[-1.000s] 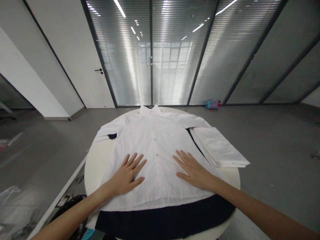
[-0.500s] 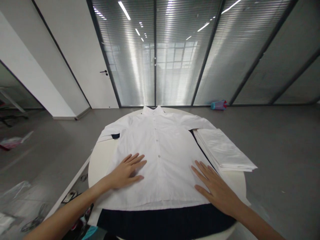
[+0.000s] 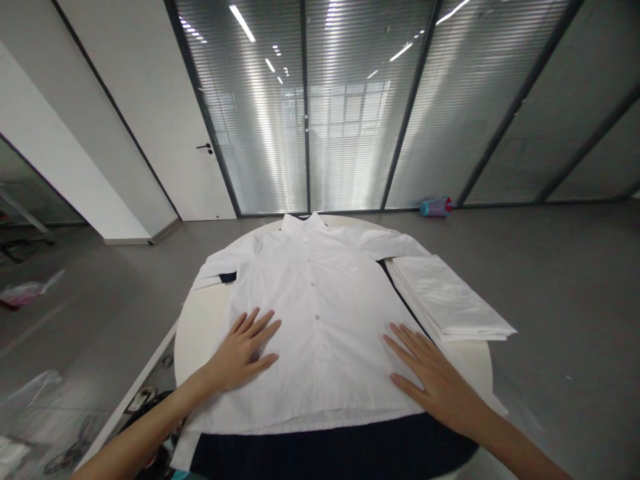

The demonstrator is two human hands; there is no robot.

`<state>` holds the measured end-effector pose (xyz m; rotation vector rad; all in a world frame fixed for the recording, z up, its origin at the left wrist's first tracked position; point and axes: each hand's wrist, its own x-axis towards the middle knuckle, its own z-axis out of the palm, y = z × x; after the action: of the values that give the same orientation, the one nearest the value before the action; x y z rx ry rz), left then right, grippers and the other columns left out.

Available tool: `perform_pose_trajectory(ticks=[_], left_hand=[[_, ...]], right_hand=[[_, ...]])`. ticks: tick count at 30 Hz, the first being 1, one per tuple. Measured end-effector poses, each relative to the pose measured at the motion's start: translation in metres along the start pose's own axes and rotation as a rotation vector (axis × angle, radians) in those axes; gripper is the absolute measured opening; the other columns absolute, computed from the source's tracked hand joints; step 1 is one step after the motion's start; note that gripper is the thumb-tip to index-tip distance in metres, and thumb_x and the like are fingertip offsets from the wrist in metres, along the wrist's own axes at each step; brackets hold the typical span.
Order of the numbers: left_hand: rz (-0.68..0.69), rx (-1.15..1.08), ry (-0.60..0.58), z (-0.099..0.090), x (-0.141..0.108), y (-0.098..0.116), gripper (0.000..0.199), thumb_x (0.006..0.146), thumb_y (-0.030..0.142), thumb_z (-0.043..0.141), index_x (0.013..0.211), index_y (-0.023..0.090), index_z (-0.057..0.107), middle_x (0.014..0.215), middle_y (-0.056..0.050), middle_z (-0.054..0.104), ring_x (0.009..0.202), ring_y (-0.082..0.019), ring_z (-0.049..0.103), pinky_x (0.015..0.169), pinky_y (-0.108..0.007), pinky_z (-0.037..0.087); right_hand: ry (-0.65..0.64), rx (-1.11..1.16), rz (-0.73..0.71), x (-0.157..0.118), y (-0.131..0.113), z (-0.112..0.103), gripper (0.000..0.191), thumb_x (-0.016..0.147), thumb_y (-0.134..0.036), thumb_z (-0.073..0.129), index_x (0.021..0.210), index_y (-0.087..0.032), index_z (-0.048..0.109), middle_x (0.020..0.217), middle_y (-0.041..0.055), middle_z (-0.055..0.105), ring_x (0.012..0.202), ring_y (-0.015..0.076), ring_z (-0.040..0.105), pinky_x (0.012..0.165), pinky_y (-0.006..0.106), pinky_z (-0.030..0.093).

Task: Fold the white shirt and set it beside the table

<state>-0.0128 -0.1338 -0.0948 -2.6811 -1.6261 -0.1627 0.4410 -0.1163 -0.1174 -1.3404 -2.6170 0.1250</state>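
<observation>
Open and flat, our left grip (image 3: 243, 350) and right grip (image 3: 430, 380) spread their fingers on the white button-front shirt (image 3: 320, 320). It lies spread flat, collar (image 3: 303, 222) away from us.

A round white table (image 3: 200, 337) holds a white shirt (image 3: 320, 320) laid flat, a folded white cloth (image 3: 445, 299) just beside it, and what looks like a dark cloth (image 3: 330, 457) under it.

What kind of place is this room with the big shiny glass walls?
It's probably an office or workroom. It has glass partition walls with blinds, a white door with a black lever handle, and a smooth grey floor.
</observation>
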Motion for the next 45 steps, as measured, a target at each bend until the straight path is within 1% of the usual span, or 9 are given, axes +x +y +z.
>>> perform_pose_trajectory(ticks=[4, 7, 12, 15, 18, 24, 33, 39, 45], left_hand=[[-0.077, -0.062, 0.096, -0.006, 0.017, -0.021, 0.054, 0.097, 0.057, 0.046, 0.143, 0.029, 0.052, 0.147, -0.005, 0.054, 0.14, -0.029, 0.044, 0.113, -0.048, 0.04], [-0.142, -0.029, 0.173, -0.005, 0.039, -0.041, 0.053, 0.096, 0.057, 0.046, 0.138, 0.026, 0.057, 0.147, -0.008, 0.053, 0.142, -0.031, 0.041, 0.116, -0.05, 0.035], [-0.275, 0.083, 0.139, 0.003, 0.079, -0.062, 0.056, 0.098, 0.055, 0.041, 0.143, 0.023, 0.051, 0.154, -0.009, 0.045, 0.147, -0.032, 0.031, 0.118, -0.054, 0.025], [-0.364, 0.099, 0.071, 0.009, 0.092, -0.065, 0.058, 0.1, 0.054, 0.037, 0.148, 0.022, 0.046, 0.155, -0.01, 0.042, 0.145, -0.037, 0.033, 0.114, -0.058, 0.027], [-0.359, 0.136, 0.061, 0.015, 0.093, -0.065, 0.061, 0.1, 0.056, 0.037, 0.149, 0.021, 0.045, 0.156, -0.011, 0.042, 0.143, -0.039, 0.033, 0.113, -0.059, 0.027], [-0.332, 0.152, 0.11, 0.025, 0.089, -0.072, 0.06, 0.099, 0.055, 0.037, 0.15, 0.024, 0.044, 0.155, -0.009, 0.043, 0.144, -0.037, 0.033, 0.114, -0.056, 0.026], [-0.335, 0.153, 0.127, 0.027, 0.105, -0.089, 0.059, 0.099, 0.054, 0.035, 0.149, 0.025, 0.045, 0.156, -0.008, 0.042, 0.144, -0.036, 0.033, 0.114, -0.056, 0.026], [-0.314, 0.159, 0.138, 0.03, 0.104, -0.092, 0.06, 0.1, 0.053, 0.034, 0.149, 0.021, 0.046, 0.155, -0.009, 0.043, 0.144, -0.036, 0.033, 0.115, -0.056, 0.026], [-0.316, 0.147, 0.149, 0.032, 0.104, -0.094, 0.058, 0.099, 0.053, 0.036, 0.149, 0.024, 0.045, 0.155, -0.008, 0.043, 0.145, -0.034, 0.034, 0.116, -0.054, 0.026]], right_hand=[[-0.011, 0.044, 0.032, 0.015, 0.0, -0.011, 0.061, 0.098, -0.063, 0.039, 0.147, -0.028, 0.051, 0.158, 0.0049, 0.038, 0.146, 0.0301, 0.033, 0.118, 0.052, 0.033], [-0.038, 0.089, 0.027, 0.046, 0.002, -0.028, 0.066, 0.097, -0.066, 0.036, 0.149, -0.027, 0.048, 0.159, 0.0051, 0.034, 0.147, 0.0294, 0.031, 0.119, 0.049, 0.032], [-0.149, 0.083, 0.043, 0.153, 0.023, -0.053, 0.077, 0.095, -0.068, 0.038, 0.156, -0.021, 0.035, 0.163, 0.0106, 0.025, 0.149, 0.0308, 0.026, 0.121, 0.045, 0.025], [-0.272, -0.003, 0.237, 0.224, 0.036, -0.051, 0.087, 0.094, -0.068, 0.042, 0.16, -0.016, 0.02, 0.165, 0.0166, 0.011, 0.15, 0.0392, 0.014, 0.12, 0.05, 0.019], [-0.315, -0.014, 0.437, 0.264, 0.041, -0.031, 0.083, 0.096, -0.071, 0.028, 0.161, -0.023, 0.014, 0.167, 0.0144, 0.001, 0.15, 0.0446, 0.007, 0.118, 0.058, 0.013], [-0.178, -0.029, 0.469, 0.272, 0.046, 0.014, 0.082, 0.095, -0.074, 0.015, 0.161, -0.024, 0.017, 0.167, 0.0136, 0.005, 0.149, 0.046, 0.005, 0.118, 0.059, 0.004], [-0.217, -0.027, 0.489, 0.294, 0.05, 0.015, 0.085, 0.094, -0.075, 0.015, 0.161, -0.024, 0.015, 0.167, 0.0126, 0.004, 0.149, 0.0455, 0.003, 0.118, 0.061, 0.004], [-0.215, -0.085, 0.429, 0.302, 0.07, -0.025, 0.06, 0.103, -0.057, 0.025, 0.151, -0.023, 0.042, 0.152, 0.0168, 0.042, 0.135, 0.037, 0.044, 0.108, 0.052, 0.036], [-0.193, -0.19, 0.598, 0.285, 0.131, -0.081, 0.031, 0.104, -0.026, 0.047, 0.13, -0.011, 0.056, 0.133, 0.015, 0.056, 0.118, 0.023, 0.058, 0.099, 0.049, 0.045]])
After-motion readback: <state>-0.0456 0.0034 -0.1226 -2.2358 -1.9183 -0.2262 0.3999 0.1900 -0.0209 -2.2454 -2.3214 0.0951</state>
